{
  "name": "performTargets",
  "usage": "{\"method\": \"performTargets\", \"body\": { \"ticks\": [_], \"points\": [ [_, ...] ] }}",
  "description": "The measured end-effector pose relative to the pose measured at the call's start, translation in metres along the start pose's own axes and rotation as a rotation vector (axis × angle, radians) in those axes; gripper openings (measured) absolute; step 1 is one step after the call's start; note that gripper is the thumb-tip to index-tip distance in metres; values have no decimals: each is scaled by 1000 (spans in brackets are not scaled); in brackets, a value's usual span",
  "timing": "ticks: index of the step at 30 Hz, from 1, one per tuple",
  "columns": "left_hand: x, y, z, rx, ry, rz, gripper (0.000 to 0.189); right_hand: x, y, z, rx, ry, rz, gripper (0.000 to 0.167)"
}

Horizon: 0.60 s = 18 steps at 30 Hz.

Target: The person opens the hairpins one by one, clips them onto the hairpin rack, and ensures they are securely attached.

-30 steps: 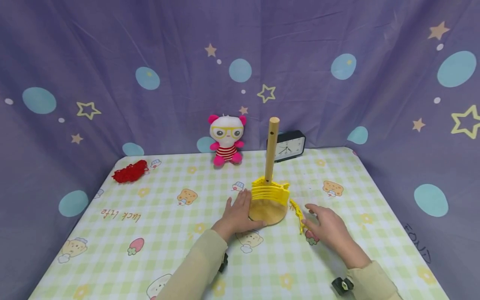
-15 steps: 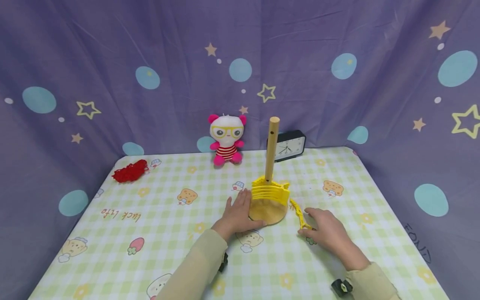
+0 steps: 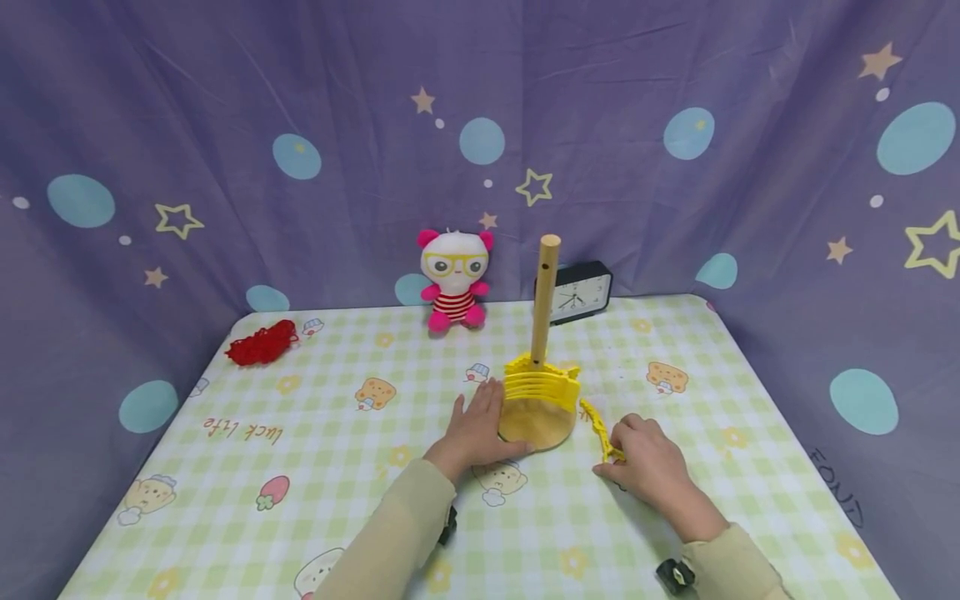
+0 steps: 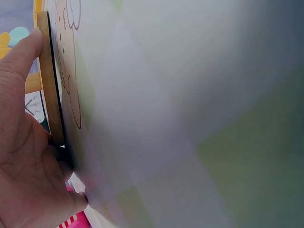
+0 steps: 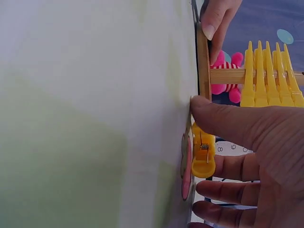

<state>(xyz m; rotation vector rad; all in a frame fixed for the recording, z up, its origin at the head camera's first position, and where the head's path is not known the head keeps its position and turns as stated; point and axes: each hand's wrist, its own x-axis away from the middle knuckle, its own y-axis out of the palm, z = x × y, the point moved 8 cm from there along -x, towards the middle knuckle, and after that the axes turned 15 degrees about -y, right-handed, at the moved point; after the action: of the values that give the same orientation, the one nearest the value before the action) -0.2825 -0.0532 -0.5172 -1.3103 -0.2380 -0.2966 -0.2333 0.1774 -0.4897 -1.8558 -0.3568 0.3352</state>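
A wooden stand (image 3: 537, 423) with a round base and an upright post is near the table's middle. Several yellow plastic clips (image 3: 541, 387) sit stacked around the post's foot. My left hand (image 3: 471, 425) rests against the left side of the base, fingers fairly straight and thumb at its front edge (image 4: 52, 76). Right of the base lies a loose yellow spring clip (image 3: 597, 427), slim and curved, its far end toward the stand. My right hand (image 3: 651, 467) pinches its near end between thumb and fingers. In the right wrist view, a metal spring shows in this clip (image 5: 203, 164).
A pink-and-white plush panda (image 3: 454, 279) sits at the table's back edge. Behind the post stands a black alarm clock (image 3: 581, 293). Red yarn (image 3: 262, 344) lies at the far left. A checked cloth (image 3: 330, 467) covers the table, and a purple curtain (image 3: 360, 208) surrounds it.
My right hand has shifted slightly, and its fingers have closed on the near end of the loose clip. My left hand and the stand keep their places.
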Motion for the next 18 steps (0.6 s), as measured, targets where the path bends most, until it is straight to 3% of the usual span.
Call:
{"method": "performTargets", "body": {
  "ticks": [10,18],
  "points": [
    [2,-1,1,0,6,-5,115,3,-10,12,-102,79,51,38],
    [1,0,0,-10,4,-7,116,8,-30,18,-133,78,207,39]
  ]
}}
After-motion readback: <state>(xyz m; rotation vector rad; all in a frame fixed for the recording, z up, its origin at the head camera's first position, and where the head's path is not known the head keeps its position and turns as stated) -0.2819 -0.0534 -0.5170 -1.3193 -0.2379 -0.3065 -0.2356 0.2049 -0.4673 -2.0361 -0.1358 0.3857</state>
